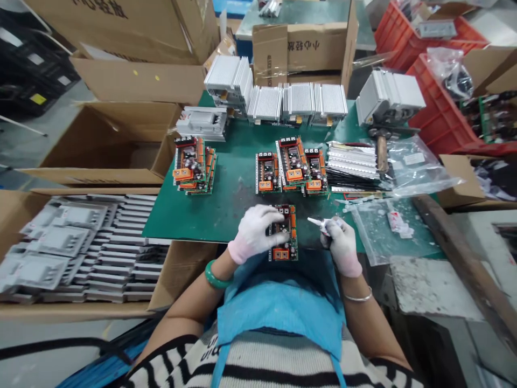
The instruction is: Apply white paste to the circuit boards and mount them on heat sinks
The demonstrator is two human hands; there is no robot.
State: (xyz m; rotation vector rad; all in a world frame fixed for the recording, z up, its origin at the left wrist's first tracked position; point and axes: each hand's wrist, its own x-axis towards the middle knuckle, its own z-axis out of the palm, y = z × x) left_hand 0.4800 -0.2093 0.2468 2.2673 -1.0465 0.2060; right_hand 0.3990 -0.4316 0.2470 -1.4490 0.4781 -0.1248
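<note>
In the head view, my left hand, in a white glove, grips a green circuit board with orange terminal blocks at the table's front edge. Its fingers reach over the board's left side. A small tube with a white pointed nozzle is in my gloved right hand, fingers wrapped round it. The nozzle points left, apart from the board; most of the tube is hidden. Beyond my hands lie more circuit boards, overlapping in stacks, and another board stack sits farther left.
Finned metal heatsinks line the back of the green table. Metal strips, a wooden-handled tool and plastic bags lie right. A carton of grey metal parts stands left; red crates stand right.
</note>
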